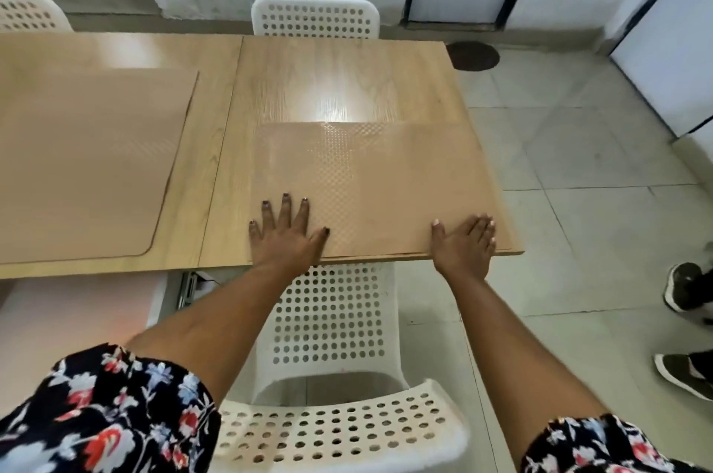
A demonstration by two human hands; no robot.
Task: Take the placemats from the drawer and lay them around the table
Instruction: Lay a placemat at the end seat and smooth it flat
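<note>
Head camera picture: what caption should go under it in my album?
Both hands, left hand and right hand, press a tan textured placemat flat on the light wooden table.

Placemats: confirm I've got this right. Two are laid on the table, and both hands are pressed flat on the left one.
Not quite. The head view shows the left hand and right hand flat on the right placemat. The left placemat lies untouched on the table.

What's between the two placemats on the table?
Head view: only bare table top and its seam separate the left placemat from the right placemat; nothing sits there.
</note>
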